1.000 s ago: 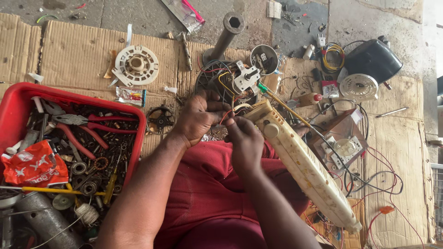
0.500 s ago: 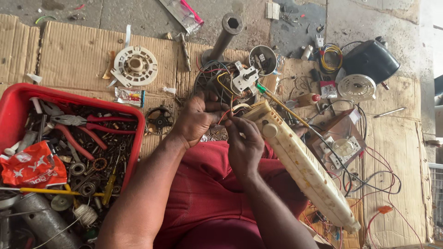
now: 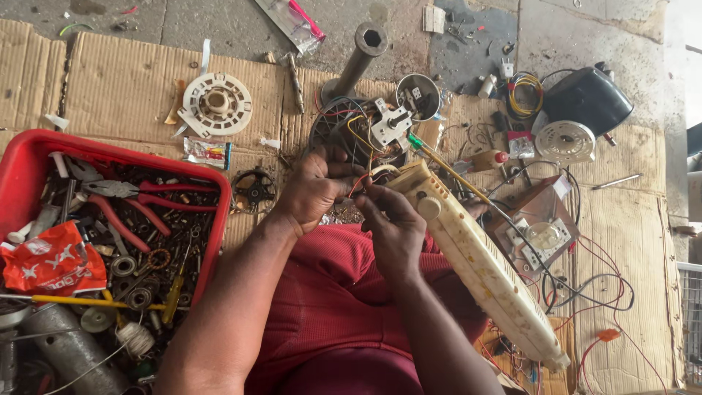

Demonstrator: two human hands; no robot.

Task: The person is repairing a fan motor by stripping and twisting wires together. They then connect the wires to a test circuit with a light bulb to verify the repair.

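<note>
Little is shifted since earlier: left hand [image 3: 314,192] and right hand [image 3: 391,223] stay pinched closed on thin wires [image 3: 360,183]; cream housing [image 3: 475,267] runs rightward, nearer the right.

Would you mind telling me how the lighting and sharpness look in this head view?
Head view: soft, even daylight with faint shadows; the top right corner is washed out white. The left hand, right hand and red bin are sharp; the wires between the fingers are too fine to separate.
</note>
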